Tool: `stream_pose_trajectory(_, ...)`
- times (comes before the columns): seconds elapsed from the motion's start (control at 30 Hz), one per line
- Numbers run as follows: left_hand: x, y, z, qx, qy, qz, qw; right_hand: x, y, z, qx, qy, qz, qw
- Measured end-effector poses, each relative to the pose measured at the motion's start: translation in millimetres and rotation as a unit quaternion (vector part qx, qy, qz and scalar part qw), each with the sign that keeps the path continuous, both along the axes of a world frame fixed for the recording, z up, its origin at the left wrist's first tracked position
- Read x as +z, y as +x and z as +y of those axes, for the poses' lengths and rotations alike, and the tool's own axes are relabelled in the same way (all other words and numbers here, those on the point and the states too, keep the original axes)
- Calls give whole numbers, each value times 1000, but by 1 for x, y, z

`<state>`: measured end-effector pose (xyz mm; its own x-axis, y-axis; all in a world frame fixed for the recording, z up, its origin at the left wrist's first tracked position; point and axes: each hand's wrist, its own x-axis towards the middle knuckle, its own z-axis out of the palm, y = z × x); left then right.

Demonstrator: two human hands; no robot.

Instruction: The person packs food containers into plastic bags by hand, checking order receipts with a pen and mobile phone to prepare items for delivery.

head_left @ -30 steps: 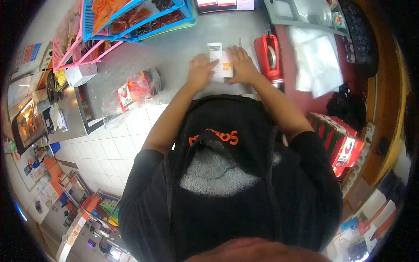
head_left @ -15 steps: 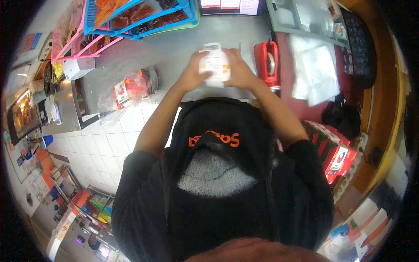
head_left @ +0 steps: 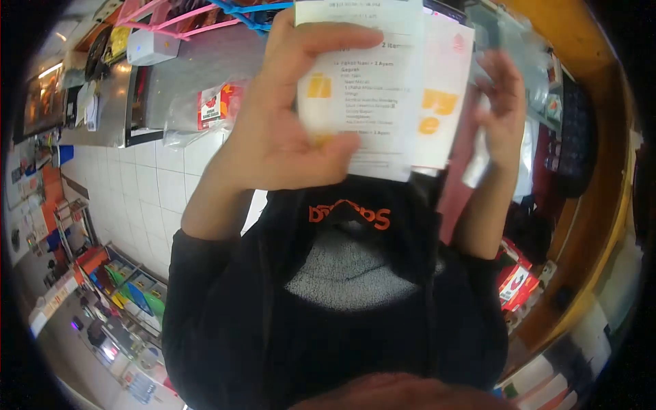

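Note:
Close to the camera, my left hand [head_left: 273, 130] grips a printed receipt [head_left: 376, 89], with the thumb and a finger lying across its front. Behind the receipt, a white paper [head_left: 444, 75] with yellow letters and a pink mark juts out to the right; it seems held in the same grip. My right hand [head_left: 502, 113] is raised just right of the papers, apart from them, its fingers spread and a little blurred. Whatever the other left fingers do behind the papers is hidden.
A plastic bag with a red and white packet [head_left: 213, 108] lies on the metal counter at left. Beyond it are a white box [head_left: 154, 44] and pink baskets [head_left: 205, 26]. Clear plastic packaging [head_left: 529, 147] lies behind my right hand, and red boxes [head_left: 512, 277] stand lower right.
The receipt and paper have come up much closer to the camera. My right hand has let go of them and moved right, while my left hand keeps its hold.

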<state>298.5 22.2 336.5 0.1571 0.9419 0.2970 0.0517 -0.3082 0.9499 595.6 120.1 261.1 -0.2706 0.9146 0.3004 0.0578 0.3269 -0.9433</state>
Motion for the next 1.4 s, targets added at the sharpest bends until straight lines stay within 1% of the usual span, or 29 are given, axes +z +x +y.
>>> stream_pose_trajectory(0.03, 6, -3, -2, 8, 10, 2, 1000, -32, 20, 9, -84, -75, -3, 994)
stream_pose_trajectory(0.07, 13, -6, -5, 17, 20, 4, 1000, -74, 49, 20, -192, -83, -157, 965)
stream_pose_trajectory(0.1, 22, -6, -8, 24, 25, 5, 999, -104, 77, 20, -194, -135, -289, 928)
stream_pose_trajectory(0.13, 31, -3, -12, 28, 13, -18, 999, -154, 111, 14, -153, -78, -454, 874)
stream_pose_trajectory(0.17, 36, -3, -14, 30, 2, -41, 999, -150, 107, -5, -134, -171, -503, 836)
stream_pose_trajectory(0.2, 38, -10, -14, 37, 7, -39, 999, -201, 134, -17, -116, -166, -491, 847)
stream_pose_trajectory(0.23, 38, -21, -14, 22, 27, 59, 998, -179, 111, -34, -116, -226, -453, 855)
stream_pose_trajectory(0.27, 38, -27, -15, 5, 44, 158, 987, -179, 104, -38, -114, -223, -451, 857)
stream_pose_trajectory(0.33, 39, -26, -17, 2, 34, 149, 988, -188, 96, -47, -102, -413, -306, 852)
stream_pose_trajectory(0.37, 39, -25, -17, -3, 23, 137, 990, -199, 98, -47, -105, -415, -301, 852)
stream_pose_trajectory(0.43, 38, -20, -18, -8, 31, 129, 991, -224, 102, -36, -265, -170, -323, 893)
stream_pose_trajectory(0.5, 36, -17, -15, -16, 36, 120, 992, -194, 71, -19, -305, -66, -239, 919)
stream_pose_trajectory(0.57, 32, -13, -12, -49, 43, 84, 994, -188, 57, 5, -270, 0, -296, 916)
stream_pose_trajectory(0.67, 18, -6, -2, -56, 12, 95, 994, -226, 65, 40, -249, -65, -306, 916)
stream_pose_trajectory(0.73, -13, -3, 11, -58, -3, 104, 993, -228, 66, 43, -206, -29, -376, 903)
stream_pose_trajectory(0.77, -35, -1, 18, -53, -11, 114, 992, -226, 61, 40, -244, -44, -347, 904)
stream_pose_trajectory(0.8, -61, 1, 26, -62, -23, 110, 992, -210, 54, 33, -255, -10, -343, 904)
stream_pose_trajectory(0.87, -121, 8, 40, -26, -32, 145, 989, -188, 42, 24, -326, -27, -191, 925)
stream_pose_trajectory(0.93, -190, 13, 52, -29, -71, 150, 986, -173, 34, 19, -386, 16, -15, 922)
stream_pose_trajectory(1.0, -246, 15, 63, -33, -111, 155, 981, -150, 8, 14, -347, -11, 217, 912)
stream_pose_trajectory(1.07, -298, 17, 68, -57, -199, 129, 970, -159, -9, 7, -346, -19, 163, 924)
stream_pose_trajectory(1.13, -326, 15, 71, -83, -204, 132, 966, -182, -18, 0, -343, -34, 108, 933)
stream_pose_trajectory(1.17, -332, 10, 72, -99, -193, 141, 966, -195, -23, -5, -259, -43, 113, 958)
stream_pose_trajectory(1.2, -331, 7, 73, -102, -155, 256, 949, -207, -28, -9, -174, -56, 121, 976)
stream_pose_trajectory(1.23, -328, 2, 77, -108, -109, 366, 918, -216, -39, -8, -132, -92, 171, 972)
stream_pose_trajectory(1.27, -332, -5, 78, -103, -92, 385, 913, -224, -49, -4, -88, -125, 223, 963)
stream_pose_trajectory(1.33, -337, -11, 84, -102, -86, 404, 905, -246, -56, 1, 16, -134, 184, 974)
stream_pose_trajectory(1.37, -337, -11, 90, -113, -98, 384, 911, -254, -60, 3, 15, -147, 185, 972)
stream_pose_trajectory(1.4, -342, -13, 93, -123, -107, 364, 917, -261, -67, 5, 53, -99, 99, 989)
